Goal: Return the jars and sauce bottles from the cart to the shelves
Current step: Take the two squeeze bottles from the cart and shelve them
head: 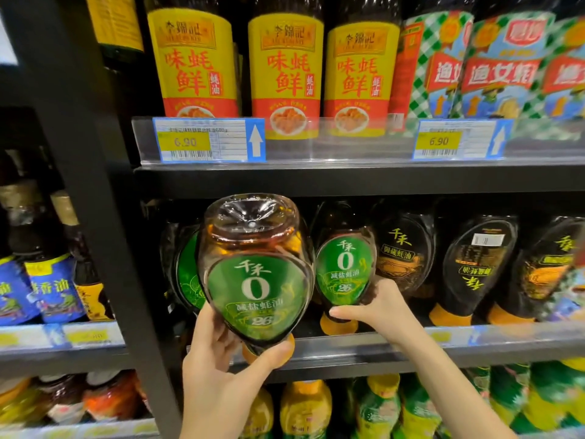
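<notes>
The green-labelled oyster sauce bottle sits at centre frame, cap down and base up, gripped low around its narrow neck by the left hand, whose fingers wrap the orange cap end. It is held in front of the middle shelf, not yet on it, tilted towards the camera so its clear base faces up. Just to its right, the right hand is closed round the lower part of a matching bottle that stands cap down on the shelf; I'd guess it is nudging that one aside to open a slot among the same product. These squeeze bottles are displayed on their caps, which explains the inverted hold. Behind, at left, another green label shows the row it belongs to. Above are yellow oyster sauce bottles
</notes>
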The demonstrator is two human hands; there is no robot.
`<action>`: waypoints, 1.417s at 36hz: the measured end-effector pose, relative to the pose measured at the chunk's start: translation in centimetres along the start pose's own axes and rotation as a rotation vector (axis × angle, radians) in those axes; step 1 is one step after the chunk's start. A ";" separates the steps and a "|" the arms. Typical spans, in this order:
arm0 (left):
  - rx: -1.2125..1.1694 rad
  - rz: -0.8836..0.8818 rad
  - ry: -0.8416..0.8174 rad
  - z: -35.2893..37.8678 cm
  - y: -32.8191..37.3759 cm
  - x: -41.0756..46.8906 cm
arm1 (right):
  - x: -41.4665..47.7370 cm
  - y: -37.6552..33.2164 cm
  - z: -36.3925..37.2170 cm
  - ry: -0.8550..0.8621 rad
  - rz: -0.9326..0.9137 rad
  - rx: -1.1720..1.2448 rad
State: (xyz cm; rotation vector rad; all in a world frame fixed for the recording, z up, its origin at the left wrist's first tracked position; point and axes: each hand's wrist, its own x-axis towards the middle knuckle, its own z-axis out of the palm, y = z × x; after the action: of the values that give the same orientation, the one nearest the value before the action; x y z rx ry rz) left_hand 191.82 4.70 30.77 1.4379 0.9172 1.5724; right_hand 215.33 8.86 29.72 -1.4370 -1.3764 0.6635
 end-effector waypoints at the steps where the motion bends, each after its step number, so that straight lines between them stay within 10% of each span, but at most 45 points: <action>1: 0.001 0.002 0.001 0.0 0.0 0.0 | 0.2 0.1 0.0 0.002 0.010 0.003; 28: 0.030 0.049 0.011 -0.3 -0.1 0.6 | -0.2 -0.6 0.6 0.036 0.062 -0.048; 39: 0.043 0.102 -0.030 0.5 -0.2 0.8 | -4.5 -7.5 -1.0 0.257 -0.414 -0.100; 51: 0.154 0.172 -0.111 1.4 -1.7 2.4 | -4.2 -13.7 0.5 -0.097 -0.575 0.028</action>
State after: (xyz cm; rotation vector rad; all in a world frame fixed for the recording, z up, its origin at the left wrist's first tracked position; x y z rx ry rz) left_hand 193.27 7.55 30.34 1.7343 0.8848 1.5549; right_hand 208.53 3.05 40.95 -0.9227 -1.7452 0.3752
